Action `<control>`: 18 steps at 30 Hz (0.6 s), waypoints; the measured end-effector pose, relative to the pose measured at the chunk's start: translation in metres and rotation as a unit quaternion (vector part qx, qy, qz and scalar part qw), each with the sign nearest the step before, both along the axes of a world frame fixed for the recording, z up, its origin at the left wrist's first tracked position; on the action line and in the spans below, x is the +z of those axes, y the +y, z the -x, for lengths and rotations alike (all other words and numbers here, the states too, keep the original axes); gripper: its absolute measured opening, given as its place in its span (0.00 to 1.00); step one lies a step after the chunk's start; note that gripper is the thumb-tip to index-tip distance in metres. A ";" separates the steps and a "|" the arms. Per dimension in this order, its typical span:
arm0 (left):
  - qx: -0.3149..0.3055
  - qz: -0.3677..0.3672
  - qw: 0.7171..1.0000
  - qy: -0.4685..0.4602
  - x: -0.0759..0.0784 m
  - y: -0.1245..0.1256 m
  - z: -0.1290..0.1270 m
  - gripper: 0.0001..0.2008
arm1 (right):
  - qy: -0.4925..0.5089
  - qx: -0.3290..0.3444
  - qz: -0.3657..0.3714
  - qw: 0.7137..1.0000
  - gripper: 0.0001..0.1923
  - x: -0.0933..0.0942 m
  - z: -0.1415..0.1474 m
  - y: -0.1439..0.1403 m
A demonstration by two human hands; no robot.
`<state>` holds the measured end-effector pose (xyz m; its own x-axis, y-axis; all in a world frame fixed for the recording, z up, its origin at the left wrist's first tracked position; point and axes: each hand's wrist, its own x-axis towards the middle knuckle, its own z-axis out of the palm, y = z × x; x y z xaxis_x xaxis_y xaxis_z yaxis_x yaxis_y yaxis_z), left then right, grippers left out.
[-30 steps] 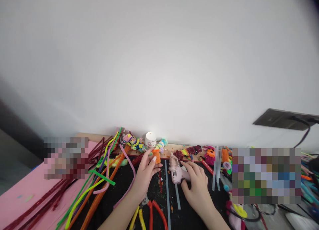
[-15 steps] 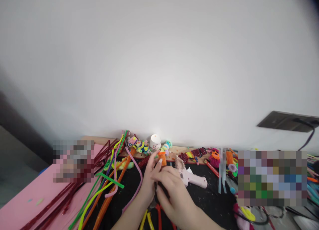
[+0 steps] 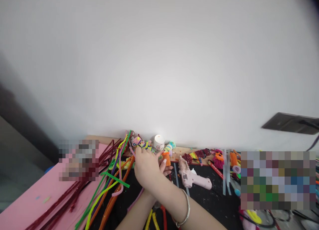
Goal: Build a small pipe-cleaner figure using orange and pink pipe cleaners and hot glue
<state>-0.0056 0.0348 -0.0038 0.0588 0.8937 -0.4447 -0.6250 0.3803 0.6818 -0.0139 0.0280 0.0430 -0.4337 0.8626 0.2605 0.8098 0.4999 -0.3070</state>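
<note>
My left hand pinches a small orange fuzzy pipe-cleaner piece between thumb and fingers. Crossing over my left forearm, my right hand has its fingers curled beside a colourful pipe-cleaner doll. The back of the hand hides its fingertips and whatever they hold. A white paper cup stands upside down behind the hands. Beside it is a pastel striped coil, just above the orange piece. To the right of my left hand lies a pale pink glue gun.
Long pipe cleaners in green, yellow and orange spread at the left, with dark red tinsel stems over a pink sheet. Clear glue sticks and a red pencil lie right. A wall socket is at the right.
My right hand has left the orange piece and moved left across my left arm, towards the doll. My left hand keeps hold of the orange piece. The view has shifted slightly.
</note>
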 end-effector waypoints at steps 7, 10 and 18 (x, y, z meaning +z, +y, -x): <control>-0.015 -0.111 0.994 0.017 -0.014 -0.004 0.000 0.33 | -0.032 0.011 -0.020 0.999 0.11 0.023 0.017 0.007; -0.021 -0.124 0.992 0.011 -0.018 -0.003 0.000 0.34 | -0.055 0.007 0.004 0.998 0.10 0.026 0.027 0.011; -0.012 -0.111 0.994 0.019 -0.013 -0.004 -0.001 0.34 | -0.050 -0.037 0.087 0.994 0.18 0.019 0.021 0.019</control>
